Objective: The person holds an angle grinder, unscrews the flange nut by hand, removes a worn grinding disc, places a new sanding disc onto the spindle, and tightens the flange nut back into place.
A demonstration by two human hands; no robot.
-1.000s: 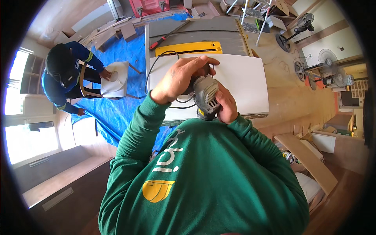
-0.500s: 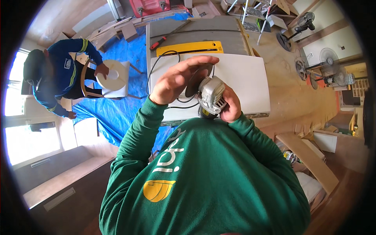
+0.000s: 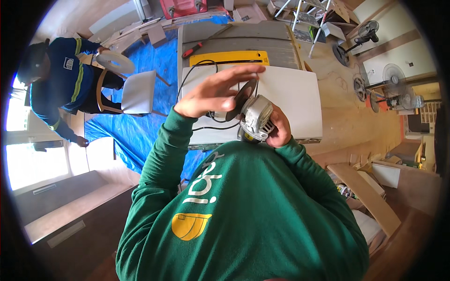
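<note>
An angle grinder [image 3: 257, 114] with a silver gear head is held over the white panel [image 3: 295, 103], close to my body. Wrapped round its right side, my right hand [image 3: 280, 129] grips it. The dark disc [image 3: 242, 97] on the grinder faces left, toward my left hand [image 3: 206, 96]. That hand is open, its fingers stretched out past the disc's far edge and its thumb at the disc's face; whether the thumb presses on it I cannot tell. A black cord [image 3: 184, 84] loops over the panel's left side. The grinder's lower end is partly hidden by my sweater.
Beyond the panel lie a yellow strip-like piece [image 3: 229, 58] and a red-handled screwdriver [image 3: 193, 49] on a grey surface. At left, a co-worker [image 3: 65, 79] holds a round pale disc [image 3: 115, 62] beside a chair [image 3: 139, 92]. Standing fans [image 3: 393, 75] and a stepladder [image 3: 307, 18] are to the right.
My left hand has opened out, its thumb now nearer the disc. The grinder has tilted slightly. The co-worker has lifted the round pale disc off the chair.
</note>
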